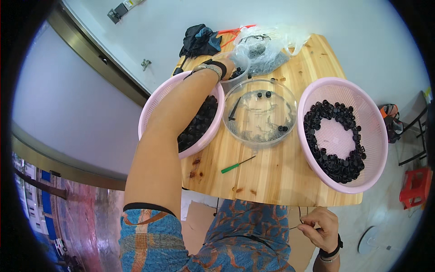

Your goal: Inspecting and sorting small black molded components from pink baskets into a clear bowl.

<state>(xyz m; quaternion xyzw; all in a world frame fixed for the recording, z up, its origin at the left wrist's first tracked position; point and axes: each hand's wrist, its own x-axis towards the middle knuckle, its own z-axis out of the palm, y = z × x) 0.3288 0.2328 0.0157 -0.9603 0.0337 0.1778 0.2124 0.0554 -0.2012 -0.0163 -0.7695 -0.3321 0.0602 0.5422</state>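
Observation:
My left arm reaches across the pink basket [145,111] on the left, which holds many small black plastic caps [199,124]. My left hand [229,68] is at the rim of a clear plastic tub [240,78] with a few black caps inside; its fingers are mostly hidden. Below the table's front edge, my right hand [321,226] pinches a thin dark wire-like piece [294,227] between thumb and fingers. In the middle of the table stands a wide, round clear container [258,144] with small metal pieces [253,133] and several black caps [268,94].
A second pink basket [374,158] on the right holds a ring of black caps [340,170]. A green-handled screwdriver [230,168] lies near the front. At the back are a dark folded umbrella [199,41] and a clear plastic bag [267,54]. A red stool [414,188] stands on the floor.

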